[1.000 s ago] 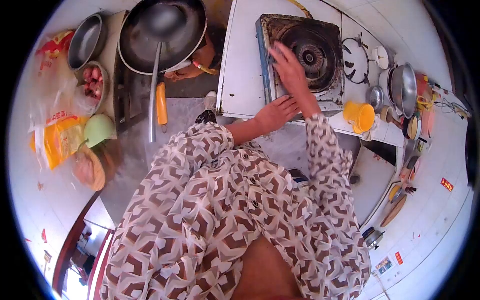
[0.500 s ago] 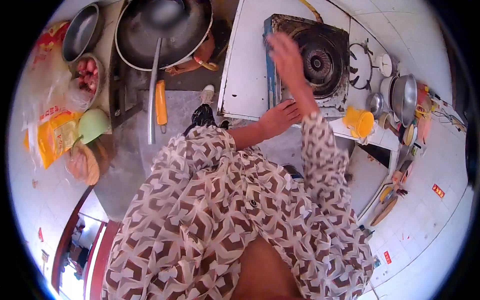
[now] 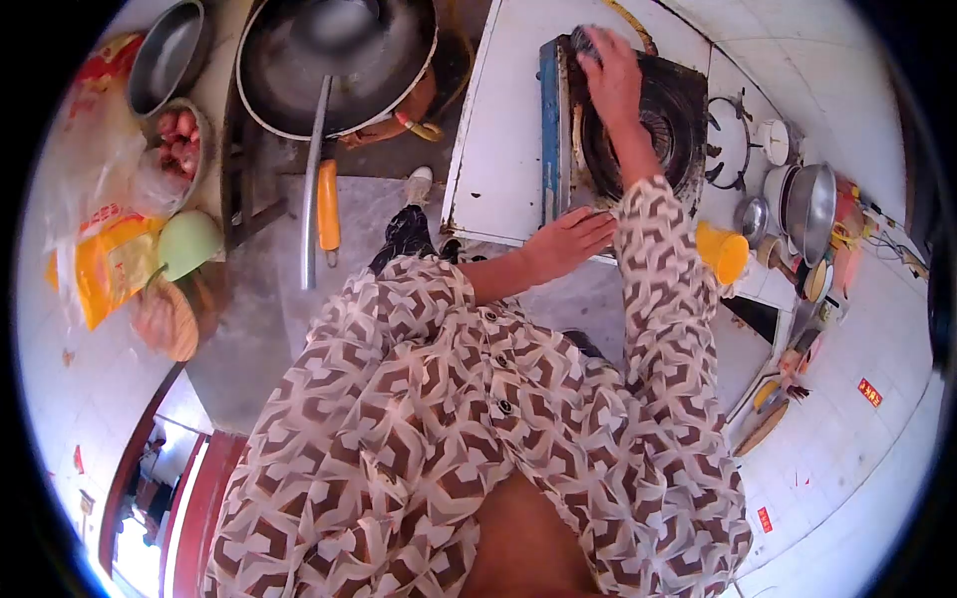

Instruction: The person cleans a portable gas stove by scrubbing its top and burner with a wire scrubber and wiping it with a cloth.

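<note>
A grimy gas stove (image 3: 688, 85) with a blue side panel lies on the white tiled counter, its burner (image 3: 656, 130) partly behind my arm. My right hand (image 3: 615, 85) is closed on a dark scouring pad (image 3: 584, 41), which touches the stove's far left corner. The pad is mostly covered by my fingers. My left hand (image 3: 568, 245) rests at the stove's near edge with its fingers stretched out, fingertips touching the edge beside my right sleeve. The black pan support ring (image 3: 731, 145) lies off the stove, to its right.
A large wok (image 3: 269, 75) with a long-handled ladle (image 3: 315, 189) stands at the left. Beyond it are a bowl of red onions (image 3: 179, 149) and a green bowl (image 3: 189, 245). Right of the stove are a yellow cup (image 3: 722, 251) and metal basins (image 3: 810, 209). A hose (image 3: 628, 20) runs behind the stove.
My right hand has moved away from me and slightly right, to the stove's far left corner. The scouring pad now shows. My left hand stays at the near edge.
</note>
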Tool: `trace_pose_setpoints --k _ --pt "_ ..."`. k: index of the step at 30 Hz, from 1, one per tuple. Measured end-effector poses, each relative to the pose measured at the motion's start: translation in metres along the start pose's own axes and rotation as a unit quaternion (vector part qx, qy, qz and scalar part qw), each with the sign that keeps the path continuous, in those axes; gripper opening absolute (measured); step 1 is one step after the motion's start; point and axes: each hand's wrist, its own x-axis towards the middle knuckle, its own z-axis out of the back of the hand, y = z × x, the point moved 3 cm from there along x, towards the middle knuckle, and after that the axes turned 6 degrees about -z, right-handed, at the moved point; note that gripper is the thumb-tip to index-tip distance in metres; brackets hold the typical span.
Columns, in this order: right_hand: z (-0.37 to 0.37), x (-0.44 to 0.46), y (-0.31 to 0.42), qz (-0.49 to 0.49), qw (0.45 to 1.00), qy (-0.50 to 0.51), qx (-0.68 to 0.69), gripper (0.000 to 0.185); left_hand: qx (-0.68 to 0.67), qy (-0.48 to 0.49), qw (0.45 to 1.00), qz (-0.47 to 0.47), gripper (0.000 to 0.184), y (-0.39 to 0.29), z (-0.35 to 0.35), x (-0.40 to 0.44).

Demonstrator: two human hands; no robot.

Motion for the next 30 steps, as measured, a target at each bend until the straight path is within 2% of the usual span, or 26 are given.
trace_pose_setpoints --k 2,6,9,11,13,14,17,19,21,22,25,30 --pt "-0.006 0.011 -0.003 -0.019 0.998 -0.053 -0.024 0.043 -0.019 0.072 0.997 -0.015 0.046 0.000 -0.010 -0.002" --pt "0.008 -0.039 0.026 -0.006 0.999 0.035 -0.020 0.046 0.002 0.000 1.000 0.002 0.045 0.004 0.005 0.003" --pt "0.004 -0.011 0.019 0.067 0.996 0.033 -0.044 0.043 -0.009 -0.029 1.000 0.005 0.046 0.003 0.001 0.003" --pt "-0.004 0.012 0.011 0.042 0.998 0.007 -0.039 0.041 0.007 -0.018 1.000 0.002 0.049 0.002 0.003 0.001" --pt "-0.009 0.021 0.013 -0.003 0.999 -0.023 -0.036 0.040 -0.025 0.079 0.997 -0.009 0.050 0.001 -0.012 -0.002" --pt "-0.008 0.011 0.018 -0.007 0.999 -0.006 -0.052 0.042 -0.040 0.124 0.991 -0.017 0.051 0.000 -0.019 -0.003" --pt "0.006 -0.043 0.033 0.011 0.997 0.065 -0.029 0.042 0.001 0.011 1.000 -0.003 0.051 0.003 0.006 0.002" --pt "0.008 -0.044 0.035 0.077 0.993 0.087 -0.027 0.043 -0.005 -0.011 1.000 0.009 0.050 0.007 -0.003 0.004" --pt "0.004 -0.011 0.024 0.130 0.988 0.074 -0.035 0.043 -0.005 -0.010 1.000 0.011 0.051 -0.003 -0.005 0.003" --pt "-0.003 0.010 0.015 0.100 0.994 0.030 -0.041 0.045 0.010 -0.004 1.000 0.011 0.052 0.001 -0.003 0.005" --pt "-0.007 0.023 0.013 0.069 0.997 0.005 -0.020 0.046 -0.007 0.013 1.000 -0.007 0.053 0.005 -0.003 -0.001" --pt "0.027 -0.061 0.030 0.119 0.982 0.144 -0.016 0.049 0.008 -0.012 1.000 0.017 0.053 0.007 -0.002 0.005"
